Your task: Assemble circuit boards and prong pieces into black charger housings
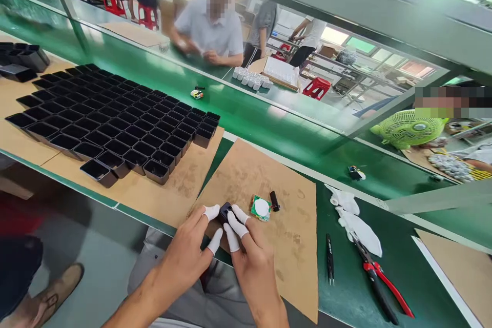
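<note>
From where I stand, the left hand [188, 248] and right hand [255, 256] clamp a small black case [226, 212] at the surface's [346, 282] near edge, seemingly to steady it from both sides; the circuit board [262, 208] lies just beyond, within reach; tweezers [329, 259] and pliers [372, 270] rest rightward, likely for easy pickup.

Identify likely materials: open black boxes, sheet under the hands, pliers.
Black boxes: probably moulded plastic, satin; thin walls, rounded corners, soft sheen.
Sheet: cardboard by its matte brown face and dark smudges.
Pliers: likely steel jaws, grey; glossy red-and-black grips look plastic or rubber, can't tell which.
</note>
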A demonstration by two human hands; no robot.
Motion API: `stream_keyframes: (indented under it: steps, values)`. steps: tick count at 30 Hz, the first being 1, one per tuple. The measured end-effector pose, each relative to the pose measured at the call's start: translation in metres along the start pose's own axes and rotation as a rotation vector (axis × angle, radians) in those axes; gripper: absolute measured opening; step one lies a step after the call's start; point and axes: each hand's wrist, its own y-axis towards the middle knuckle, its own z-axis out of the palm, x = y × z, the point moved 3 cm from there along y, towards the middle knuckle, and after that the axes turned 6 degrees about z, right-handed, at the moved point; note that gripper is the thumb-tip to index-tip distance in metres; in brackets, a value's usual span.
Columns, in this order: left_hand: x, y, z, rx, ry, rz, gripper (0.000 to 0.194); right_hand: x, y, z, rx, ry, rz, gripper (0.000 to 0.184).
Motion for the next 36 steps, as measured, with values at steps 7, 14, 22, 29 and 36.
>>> stream_keyframes:
  steps: [7, 14, 22, 29, 36]
  values:
    - [0.01, -0.004, 0.011, -0.108, 0.085, 0.043, 0.031, -0.001, 0.016, -0.015, 0.109, 0.088, 0.021, 0.036]
    - [0.007, -0.007, 0.008, -0.176, 0.091, 0.047, 0.032, -0.001, 0.013, -0.011, -0.069, 0.029, 0.039, 0.029]
    - [0.007, -0.01, 0.003, -0.155, 0.062, 0.067, 0.031, 0.017, 0.011, -0.024, -0.128, 0.009, 0.076, 0.04]
    - [0.009, -0.015, 0.004, -0.123, 0.067, 0.072, 0.035, 0.006, -0.001, -0.001, -0.111, -0.011, 0.077, 0.033]
    - [0.011, -0.018, 0.007, -0.119, 0.12, 0.115, 0.035, -0.002, -0.011, 0.003, -0.119, -0.087, 0.021, 0.058]
